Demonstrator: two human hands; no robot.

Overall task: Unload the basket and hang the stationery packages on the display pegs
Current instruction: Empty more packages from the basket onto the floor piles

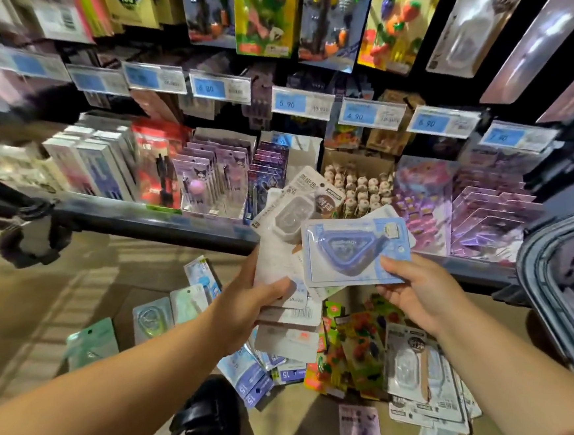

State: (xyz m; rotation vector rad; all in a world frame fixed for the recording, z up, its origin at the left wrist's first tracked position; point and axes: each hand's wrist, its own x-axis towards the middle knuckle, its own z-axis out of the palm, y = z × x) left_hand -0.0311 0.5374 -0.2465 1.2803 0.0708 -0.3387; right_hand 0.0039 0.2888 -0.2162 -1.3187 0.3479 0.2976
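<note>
— On the left, some green packs [91, 339] are lying on the floor, well apart from our hands. Are we taking them now?

— Not now. Our left hand [251, 302] is gripping a stack of white packs [292, 210], with the thumb curled over the front; the other fingers are hidden behind it. We are holding it in front of the low shelf [141, 218].

— And the blue pack [353, 246]?

— It is overlapping the stack. Our right hand [418, 292] is pinching its lower right corner, with the thumb on the front.

— So how are we hanging it well?

— I think we are sorting first. We should be pulling the blue pack fully free of the stack and turning it until the hang hole is at the top. Then we should be looking for the row with the same pack. The pegs are too blurred to see here, so we are going slowly.

— Below our hands, a pile [357, 345] of packs is lying on the floor, and the basket [536, 266] is standing at the far right.

— Its inside is blurred; we cannot tell what is in it.
</note>
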